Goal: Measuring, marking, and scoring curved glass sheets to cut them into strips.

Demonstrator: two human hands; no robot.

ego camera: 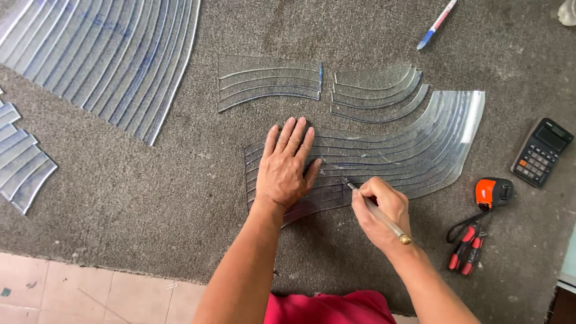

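On the grey carpet point(150, 198), near its middle, we find a curved glass stack point(390, 153), clear strips laid one over another and fanned toward the right. The left hand point(287, 168) lies flat on its left end, fingers spread and straight, pressing down and gripping nothing. The right hand point(379, 211) is closed around a slim cutter point(377, 210), held like a pen, with its tip touching the lower strips just beside the left thumb.

We judge the glass stiff, brittle and smooth, with thin edges likely sharp; single strips look light, and the layers may slide on one another. It is best held by flat pressure from above, or lifted with fingers along the long curved sides, never by a narrow tip.

Beyond the stack lie two smaller glass sets point(270, 81), and a large ribbed sheet point(114, 60) occupies the upper left. A calculator point(542, 152), a tape measure point(493, 193) and red-handled pliers point(468, 252) sit at the right; a marker point(437, 23) lies at the top.

The large sheet and further strips at the left edge are cut off. We cannot count the layers, nor make out the cutter's tip. The palm hides the glass beneath it.
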